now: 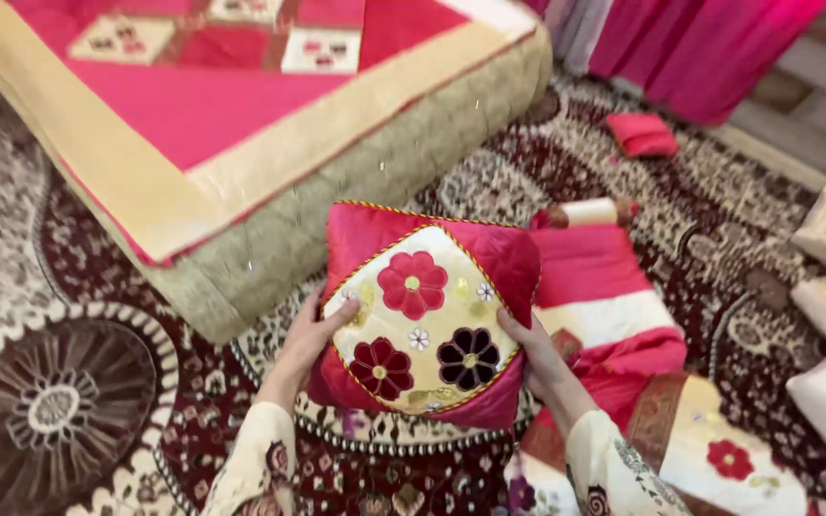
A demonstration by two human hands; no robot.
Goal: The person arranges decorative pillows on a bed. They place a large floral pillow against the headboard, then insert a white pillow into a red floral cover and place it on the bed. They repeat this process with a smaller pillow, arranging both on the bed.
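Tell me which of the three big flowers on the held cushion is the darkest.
The lower right flower on the cushion: it is dark purple, nearly black. The others are pink-red and deep red.

- A square cushion [425, 320] sits just below the middle of the frame, held up off the patterned floor and turned so its front faces the camera.
- Its cover is shiny pink, puffed at the corners, with a twisted yellow-and-red cord along the top edge.
- A cream diamond panel fills the centre, edged in gold trim.
- On the panel are three large stitched flowers: pink at the top, dark red at lower left, deep maroon at lower right, with small white blossoms between.
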